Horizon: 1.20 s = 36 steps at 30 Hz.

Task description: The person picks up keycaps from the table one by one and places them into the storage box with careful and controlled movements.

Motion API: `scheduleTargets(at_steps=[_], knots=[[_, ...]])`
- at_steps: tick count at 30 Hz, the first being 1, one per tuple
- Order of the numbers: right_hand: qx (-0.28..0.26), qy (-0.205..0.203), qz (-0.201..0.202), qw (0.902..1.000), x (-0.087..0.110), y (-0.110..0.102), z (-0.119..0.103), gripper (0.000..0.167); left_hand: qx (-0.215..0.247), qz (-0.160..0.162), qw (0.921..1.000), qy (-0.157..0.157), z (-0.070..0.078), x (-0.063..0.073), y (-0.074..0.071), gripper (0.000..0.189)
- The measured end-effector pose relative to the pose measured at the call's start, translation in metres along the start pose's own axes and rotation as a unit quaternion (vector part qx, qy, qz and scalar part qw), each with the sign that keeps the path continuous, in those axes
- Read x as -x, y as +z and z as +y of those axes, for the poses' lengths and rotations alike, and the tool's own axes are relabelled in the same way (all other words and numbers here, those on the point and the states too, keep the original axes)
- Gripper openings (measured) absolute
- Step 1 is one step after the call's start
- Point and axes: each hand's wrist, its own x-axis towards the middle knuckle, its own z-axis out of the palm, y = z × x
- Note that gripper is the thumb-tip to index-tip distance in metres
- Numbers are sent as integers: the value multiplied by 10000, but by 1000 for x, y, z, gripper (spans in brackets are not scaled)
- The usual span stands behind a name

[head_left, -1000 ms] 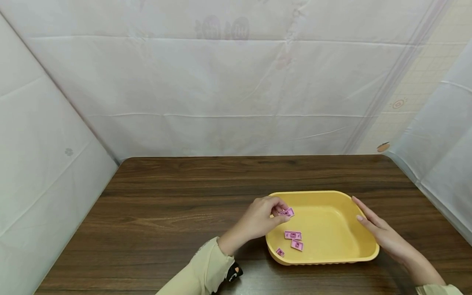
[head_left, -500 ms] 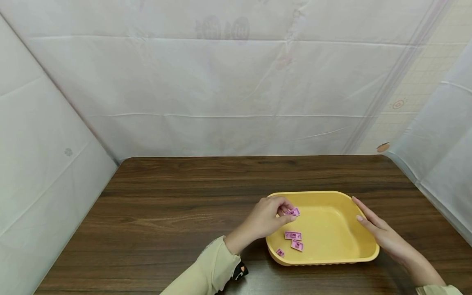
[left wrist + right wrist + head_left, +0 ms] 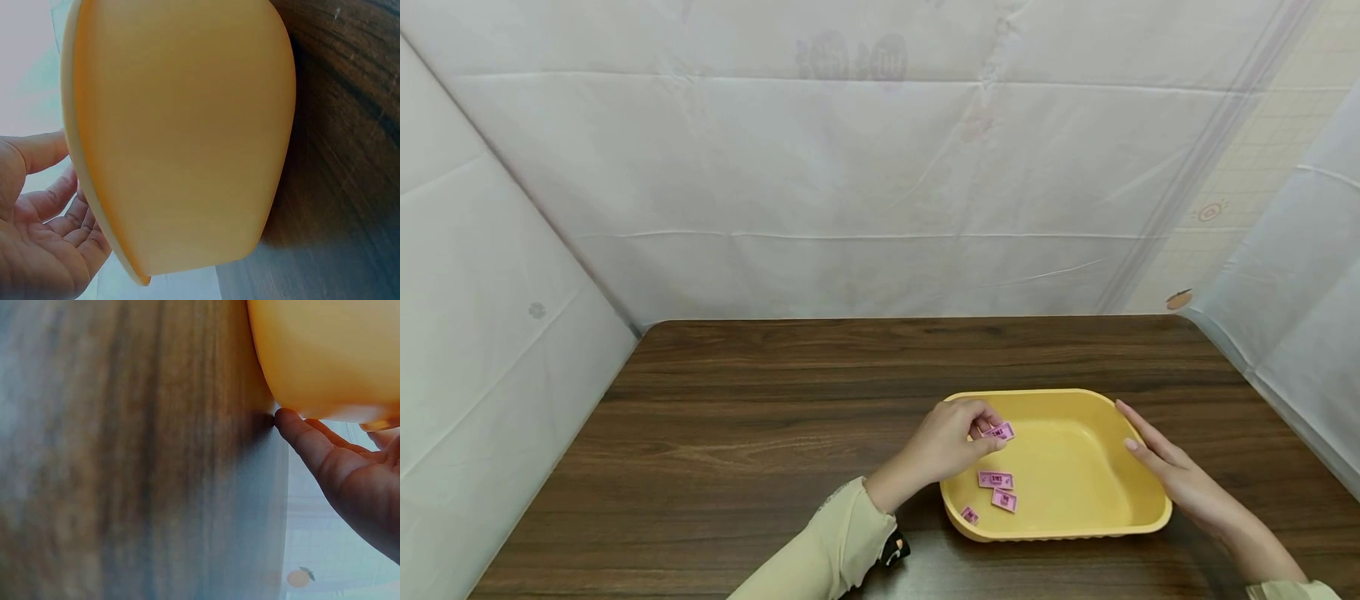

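Note:
In the head view a yellow plastic basin [image 3: 1067, 522] stands at the right front of the table. My left hand [image 3: 951, 440] reaches over its left rim and pinches a small pink rectangular piece [image 3: 1003, 431] with dark marks between thumb and fingers. On the basin's floor, near the left front corner, lie a pink piece [image 3: 996, 480], another pink piece [image 3: 1004, 500] just touching or close to it, and a smaller pink piece [image 3: 970, 515]. With straight fingers my right hand [image 3: 1183, 479] rests against the right rim. The basin's outer wall [image 3: 187, 137] hides the held piece in the left wrist view.
The dark wood table [image 3: 737, 450] stretches to the left and behind the basin. White curtains [image 3: 850, 167] hang along its back and both sides. A small black thing [image 3: 895, 547] shows beneath the left cuff.
My left hand has shifted a little to the right over the basin, carrying the pink piece with it. The right hand and the other pieces have stayed in place.

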Motion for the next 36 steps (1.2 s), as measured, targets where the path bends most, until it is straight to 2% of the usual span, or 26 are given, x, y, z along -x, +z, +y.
scheduleTargets(at_steps=[6, 14, 19, 28, 36], knots=[[-8, 18, 1, 10000, 0, -1, 0, 55, -96, -18, 9999, 68, -2, -2, 2, 14], [93, -1, -14, 10000, 1, 0, 0, 55, -123, -123, 9998, -124, -3, -2, 3, 20], [-63, -25, -73, 10000, 2, 0, 0, 55, -169, -188, 9995, -195, -4, -1, 2, 20], [7, 8, 22, 10000, 1, -2, -1, 55, -84, -59, 9998, -189, -4, 2, 0, 18], [941, -21, 491, 9943, 3, -5, -1, 53, 197, 57, 9997, -141, -6, 8, -1, 20]])
